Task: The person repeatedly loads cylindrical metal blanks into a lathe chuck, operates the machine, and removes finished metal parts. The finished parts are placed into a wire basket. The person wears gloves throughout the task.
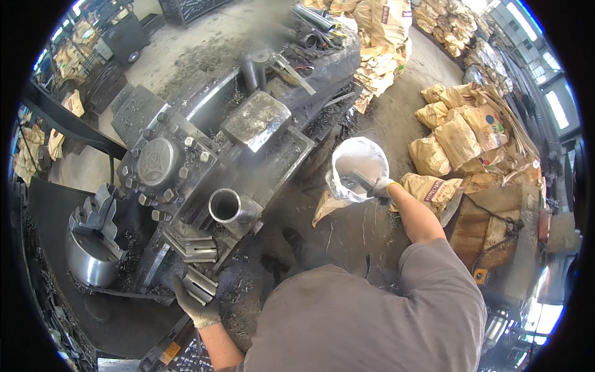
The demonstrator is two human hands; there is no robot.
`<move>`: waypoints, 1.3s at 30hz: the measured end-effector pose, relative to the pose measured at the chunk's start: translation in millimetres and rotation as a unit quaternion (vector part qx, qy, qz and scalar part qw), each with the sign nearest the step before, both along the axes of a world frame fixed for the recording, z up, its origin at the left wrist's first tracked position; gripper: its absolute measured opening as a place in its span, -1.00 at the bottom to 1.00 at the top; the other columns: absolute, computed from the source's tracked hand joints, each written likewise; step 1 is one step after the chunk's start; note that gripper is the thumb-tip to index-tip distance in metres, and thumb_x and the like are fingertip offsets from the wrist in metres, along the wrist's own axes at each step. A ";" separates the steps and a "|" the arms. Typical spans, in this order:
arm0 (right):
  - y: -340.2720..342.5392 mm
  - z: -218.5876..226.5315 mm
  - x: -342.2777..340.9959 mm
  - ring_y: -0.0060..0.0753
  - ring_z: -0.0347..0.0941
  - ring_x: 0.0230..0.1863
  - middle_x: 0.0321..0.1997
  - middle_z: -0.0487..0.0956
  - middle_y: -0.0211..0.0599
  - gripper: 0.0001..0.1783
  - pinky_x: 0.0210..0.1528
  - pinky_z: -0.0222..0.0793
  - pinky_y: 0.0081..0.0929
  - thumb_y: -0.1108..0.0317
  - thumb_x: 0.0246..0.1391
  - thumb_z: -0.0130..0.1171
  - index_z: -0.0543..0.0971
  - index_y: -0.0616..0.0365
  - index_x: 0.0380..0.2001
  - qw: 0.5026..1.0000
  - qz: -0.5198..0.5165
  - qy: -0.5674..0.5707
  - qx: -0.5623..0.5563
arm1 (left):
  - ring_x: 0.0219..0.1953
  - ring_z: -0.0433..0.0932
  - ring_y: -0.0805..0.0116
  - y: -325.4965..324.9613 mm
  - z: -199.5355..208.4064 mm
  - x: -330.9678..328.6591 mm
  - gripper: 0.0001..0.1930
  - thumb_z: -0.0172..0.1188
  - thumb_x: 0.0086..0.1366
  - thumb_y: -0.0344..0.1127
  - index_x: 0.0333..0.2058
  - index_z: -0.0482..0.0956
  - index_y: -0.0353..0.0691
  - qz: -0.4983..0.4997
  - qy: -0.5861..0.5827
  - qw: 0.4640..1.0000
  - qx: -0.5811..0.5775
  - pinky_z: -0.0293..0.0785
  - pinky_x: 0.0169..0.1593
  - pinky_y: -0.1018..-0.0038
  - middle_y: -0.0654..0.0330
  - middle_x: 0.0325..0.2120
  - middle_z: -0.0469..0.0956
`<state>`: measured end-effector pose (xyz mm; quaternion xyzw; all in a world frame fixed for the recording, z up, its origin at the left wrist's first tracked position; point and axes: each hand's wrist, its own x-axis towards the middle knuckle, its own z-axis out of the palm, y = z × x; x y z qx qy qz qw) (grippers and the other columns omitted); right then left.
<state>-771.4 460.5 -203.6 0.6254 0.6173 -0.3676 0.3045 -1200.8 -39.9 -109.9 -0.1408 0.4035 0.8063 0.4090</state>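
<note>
My left hand [199,315], in a pale knit glove with a dark grey palm, is closed round a shiny grooved metal piece [200,286] at the machine's near edge. A similar slotted metal piece [199,249] sits just beyond it on the machine. Over to the right, a white-lined bucket [358,147] stands with its mouth up and pale material inside. My right hand [382,188], gloved too, reaches over its near rim. Those fingers are closed on a grey tool [363,179] that points down into the bucket; its working end cannot be made out.
A heavy machine with a bolted round cap [157,161], an upright pipe [225,205] and a metal block [257,120] fills the left. A steel cup with jagged shavings [93,260] rests on a dark tray. Stacked paper sacks [457,137] lie right of the bucket.
</note>
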 end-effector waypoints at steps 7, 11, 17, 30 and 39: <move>-114.9 171.8 -250.6 -0.03 0.75 -0.14 -0.15 0.76 0.07 -0.15 -0.04 0.66 -0.14 0.13 -0.03 0.51 0.50 -0.01 0.37 0.752 0.306 0.545 0.212 | -0.09 0.76 0.04 14.6 45.4 35.9 -0.38 0.05 0.57 0.25 0.23 0.56 -0.21 0.020 -0.004 1.000 0.008 0.73 0.02 0.03 0.06 -0.05 0.73; -172.7 190.8 -327.6 0.06 0.72 -0.18 -0.20 0.75 -0.08 -0.38 -0.13 0.64 -0.17 0.12 -0.13 0.58 0.70 -0.04 0.08 0.756 0.414 0.503 0.058 | -0.12 0.72 0.15 19.1 79.8 55.8 -0.38 0.23 0.50 0.20 0.25 0.47 -0.20 -0.039 0.008 0.999 0.036 0.71 -0.01 0.14 0.11 -0.07 0.67; -301.4 145.2 -357.7 0.12 0.72 -0.16 -0.12 0.69 0.12 -0.28 -0.19 0.64 0.07 0.23 0.04 0.37 0.46 0.19 0.28 0.728 0.485 0.465 0.135 | -0.16 0.76 0.09 -3.1 65.0 36.7 -0.43 0.31 0.46 0.07 0.19 0.52 -0.27 0.049 -0.025 0.998 0.016 0.77 -0.07 0.13 0.03 -0.10 0.71; -336.9 198.7 -439.8 0.13 0.73 0.02 0.00 0.73 0.11 0.01 0.04 0.67 -0.19 -0.05 -0.15 0.59 0.46 0.28 0.30 0.813 0.347 0.467 -0.033 | 0.39 0.43 -0.01 11.2 92.4 -41.2 -0.20 0.01 0.59 0.21 0.54 0.17 -0.24 0.107 0.328 0.933 0.102 0.32 0.46 0.13 -0.08 0.44 0.35; -193.4 342.4 -599.5 0.04 0.73 -0.23 -0.17 0.73 -0.04 -0.41 -0.20 0.72 -0.18 0.34 -0.08 0.49 0.57 0.15 0.08 0.415 0.714 0.373 0.423 | 0.19 0.65 0.10 -54.2 -10.9 -43.3 -0.34 0.37 0.41 0.03 0.32 0.52 -0.26 0.178 0.316 0.927 -0.098 0.54 0.32 0.08 0.08 0.12 0.68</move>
